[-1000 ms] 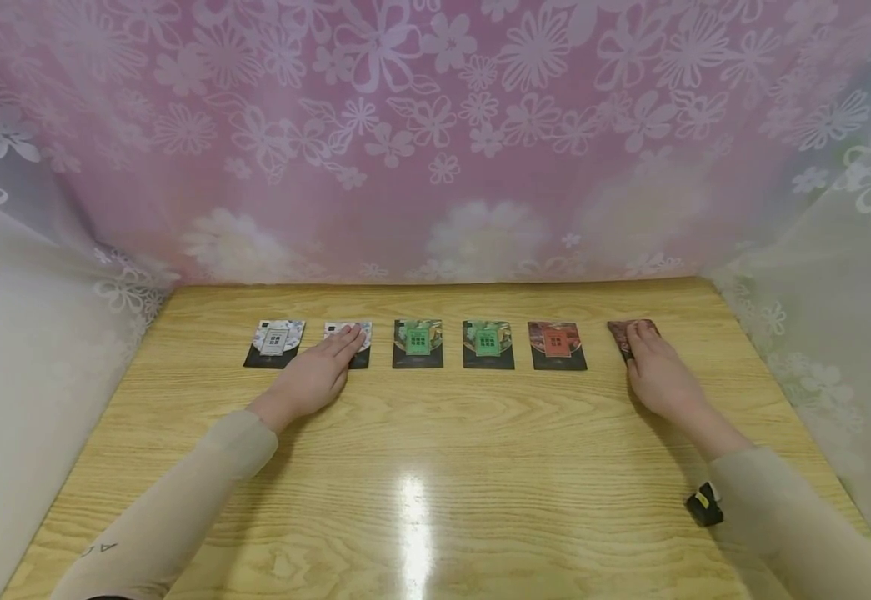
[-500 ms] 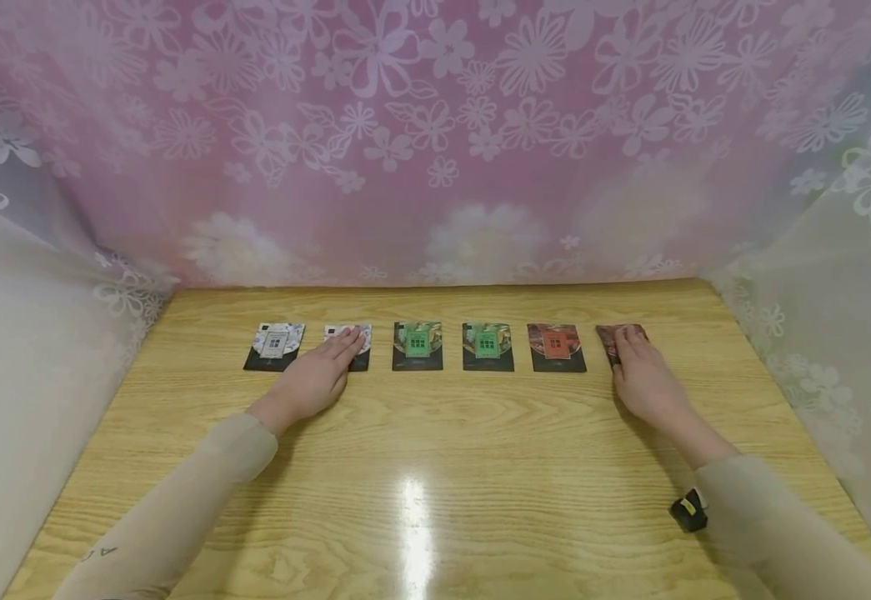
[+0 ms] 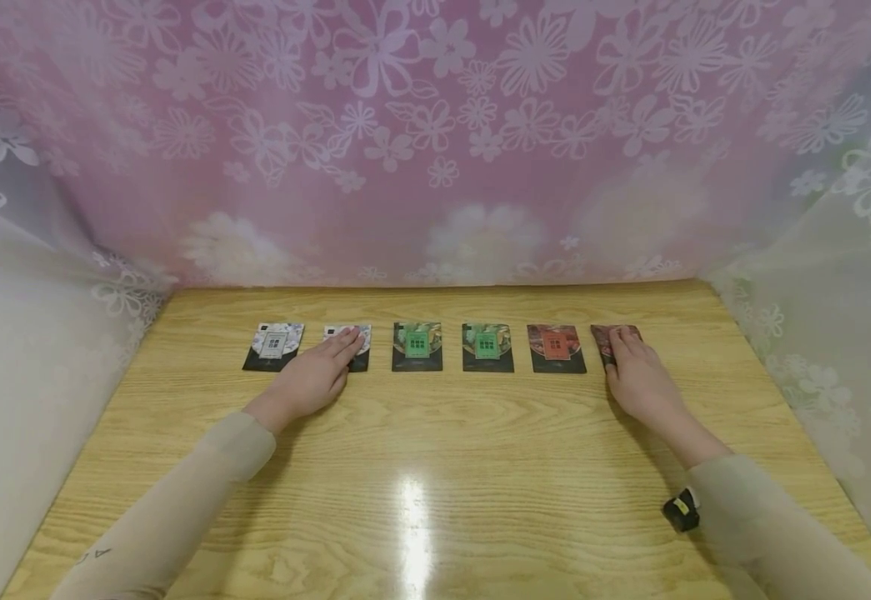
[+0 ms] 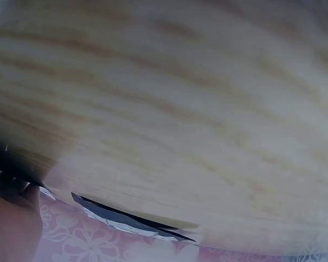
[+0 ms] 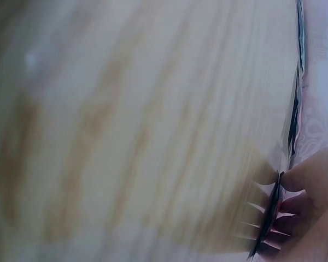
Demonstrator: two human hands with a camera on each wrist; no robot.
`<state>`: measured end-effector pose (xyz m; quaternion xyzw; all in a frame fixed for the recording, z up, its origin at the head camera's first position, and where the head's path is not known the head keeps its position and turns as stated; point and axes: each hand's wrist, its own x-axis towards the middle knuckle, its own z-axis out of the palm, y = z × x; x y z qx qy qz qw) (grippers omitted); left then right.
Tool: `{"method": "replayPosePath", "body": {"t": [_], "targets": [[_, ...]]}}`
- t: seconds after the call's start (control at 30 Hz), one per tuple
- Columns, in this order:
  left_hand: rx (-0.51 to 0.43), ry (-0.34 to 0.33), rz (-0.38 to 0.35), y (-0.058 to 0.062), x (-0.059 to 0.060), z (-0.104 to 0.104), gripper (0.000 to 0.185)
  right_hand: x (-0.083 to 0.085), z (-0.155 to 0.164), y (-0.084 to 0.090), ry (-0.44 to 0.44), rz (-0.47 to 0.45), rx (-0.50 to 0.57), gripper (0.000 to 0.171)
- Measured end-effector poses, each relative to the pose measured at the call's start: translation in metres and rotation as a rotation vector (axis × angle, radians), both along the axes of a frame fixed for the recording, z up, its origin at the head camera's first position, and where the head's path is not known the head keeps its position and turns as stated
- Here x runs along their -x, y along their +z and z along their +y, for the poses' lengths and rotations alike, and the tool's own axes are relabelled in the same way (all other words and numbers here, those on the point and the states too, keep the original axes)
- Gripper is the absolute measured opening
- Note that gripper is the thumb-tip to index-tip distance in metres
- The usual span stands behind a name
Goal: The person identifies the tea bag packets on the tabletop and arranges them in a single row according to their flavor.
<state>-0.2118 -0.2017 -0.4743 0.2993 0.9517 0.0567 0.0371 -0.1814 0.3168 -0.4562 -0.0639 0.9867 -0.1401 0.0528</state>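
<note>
wooden table point(image 3: 435, 500) bare in front, flat-fingered left hand point(image 3: 313, 377) on grey packet point(image 3: 361, 343), right hand point(image 3: 639, 382) on end packet point(image 3: 602, 342)

1. A light oak-grain wooden table point(image 3: 435, 500) fills the foreground.
2. A pink translucent flower-patterned curtain point(image 3: 435, 142) hangs behind it.
3. White lace drapes point(image 3: 833, 275) flank both sides.
4. A bright light glare point(image 3: 414, 517) reflects off the tabletop.

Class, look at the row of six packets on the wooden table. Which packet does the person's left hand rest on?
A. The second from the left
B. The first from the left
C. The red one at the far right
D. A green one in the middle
A: the left hand lies flat with its fingers over the second white packet, beside the uncovered first white packet.
</note>
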Motion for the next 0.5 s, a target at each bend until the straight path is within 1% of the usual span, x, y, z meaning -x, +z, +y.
{"method": "replayPosePath", "body": {"t": [0.5], "targets": [[-0.024,0.014,-0.029,0.004,0.0007,-0.0021,0.058,0.0013,-0.0007,0.0026,-0.025,-0.01,0.009,0.064]]}}
